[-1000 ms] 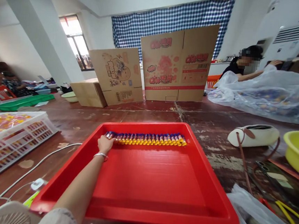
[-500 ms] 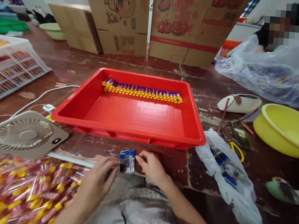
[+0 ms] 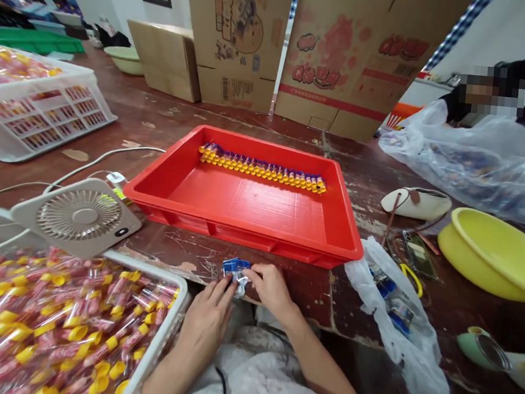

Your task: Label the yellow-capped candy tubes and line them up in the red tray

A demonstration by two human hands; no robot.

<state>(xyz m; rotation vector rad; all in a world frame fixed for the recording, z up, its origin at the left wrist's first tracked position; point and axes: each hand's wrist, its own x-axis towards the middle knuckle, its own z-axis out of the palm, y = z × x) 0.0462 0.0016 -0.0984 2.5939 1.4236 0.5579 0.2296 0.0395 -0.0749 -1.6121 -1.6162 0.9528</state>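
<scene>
My left hand (image 3: 208,321) and my right hand (image 3: 270,288) meet at the table's near edge, both pinching a small blue packet (image 3: 235,269). Just beyond them lies a red tray (image 3: 243,204) with one row of yellow-capped tubes (image 3: 262,168) along its far wall. At my lower left a white crate (image 3: 166,329) is heaped with several red tubes with yellow caps (image 3: 49,325).
A small fan (image 3: 77,214) with white cables sits left of the tray. Right of it lie a plastic bag with blue packets (image 3: 395,300), a yellow basin (image 3: 497,251) and a white pouch (image 3: 416,203). Cardboard boxes (image 3: 349,51) stand behind. Another person (image 3: 492,94) sits at far right.
A second ago my left hand reached the row in the tray. It came back, both hands took the blue packet, and the view has since tilted up slightly.
</scene>
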